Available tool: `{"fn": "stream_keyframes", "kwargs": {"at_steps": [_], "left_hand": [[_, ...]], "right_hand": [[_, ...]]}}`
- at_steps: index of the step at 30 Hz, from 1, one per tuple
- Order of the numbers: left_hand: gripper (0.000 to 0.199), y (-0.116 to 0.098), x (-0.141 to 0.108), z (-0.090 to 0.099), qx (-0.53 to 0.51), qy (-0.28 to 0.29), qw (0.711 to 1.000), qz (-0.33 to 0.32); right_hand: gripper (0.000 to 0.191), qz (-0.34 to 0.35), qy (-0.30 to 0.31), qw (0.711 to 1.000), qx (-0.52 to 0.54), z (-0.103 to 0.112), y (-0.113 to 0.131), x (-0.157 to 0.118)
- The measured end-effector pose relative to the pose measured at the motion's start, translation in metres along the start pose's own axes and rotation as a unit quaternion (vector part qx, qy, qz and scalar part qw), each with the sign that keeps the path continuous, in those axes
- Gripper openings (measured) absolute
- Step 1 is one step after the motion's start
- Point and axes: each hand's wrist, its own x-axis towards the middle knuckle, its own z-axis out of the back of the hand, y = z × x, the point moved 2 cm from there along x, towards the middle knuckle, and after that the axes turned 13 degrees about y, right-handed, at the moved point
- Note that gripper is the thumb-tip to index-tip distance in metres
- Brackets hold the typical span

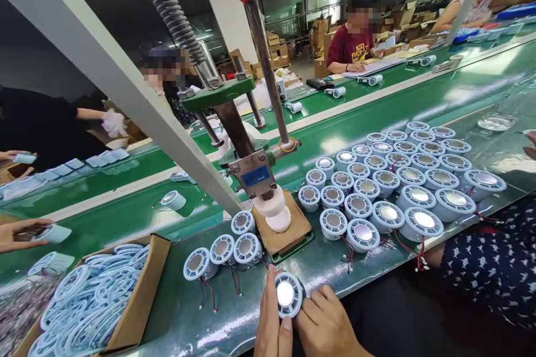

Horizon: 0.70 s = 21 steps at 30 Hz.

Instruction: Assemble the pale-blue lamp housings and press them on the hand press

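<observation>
A light-blue round housing (288, 305) with a spoked rim and a shiny silver disc is held upright near the table's front edge. My left hand (268, 321) grips its left side, thumb in front and fingers straight along it. Curled fingers of my right hand (329, 321) press against its right side; their tips are hidden. Just beyond stands a hand press (255, 170) with a red-knobbed lever (268, 67). Its white pad (278, 217) sits over a cardboard-topped base (298, 228). Left of the press stand several similar housings (221, 249) with red and black wires.
Many more housings (371, 187) stand in rows to the right. A cardboard box (157, 279) of light-blue rings lies at left. A slanted grey post (167, 122) crosses beside the press. Co-workers sit beyond the green conveyor (326, 145); another person's patterned clothing (494, 268) is close at right.
</observation>
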Motion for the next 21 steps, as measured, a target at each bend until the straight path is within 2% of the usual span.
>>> {"fn": "stream_keyframes", "kwargs": {"at_steps": [6,8,10,13,16,18,21], "left_hand": [[0.058,0.005,0.003,-0.004,0.028,-0.030,0.999,-0.001],[0.055,0.006,0.005,-0.003,0.030,-0.042,0.999,-0.010],[0.053,0.007,0.006,-0.001,0.039,-0.058,0.997,-0.025],[0.053,0.007,0.007,0.001,0.057,-0.074,0.995,-0.039],[0.055,0.002,0.004,0.003,0.068,-0.080,0.994,-0.037],[0.057,-0.005,0.003,0.009,0.070,-0.080,0.994,-0.030],[0.058,-0.027,0.012,0.033,0.064,-0.074,0.995,-0.008]], "right_hand": [[0.044,0.010,-0.001,1.000,-0.022,-0.002,-0.004,-0.002],[0.048,0.009,0.022,0.999,-0.030,0.012,-0.007,0.004],[0.048,0.011,0.067,0.997,-0.035,0.041,-0.014,0.025],[0.029,0.021,0.106,0.993,-0.043,0.112,-0.033,0.095],[0.028,0.067,-0.009,0.995,-0.069,0.179,-0.053,0.191],[0.027,0.067,-0.078,0.992,-0.068,0.200,-0.066,0.250],[0.041,0.054,-0.120,0.990,-0.043,0.195,-0.078,0.312]]}}
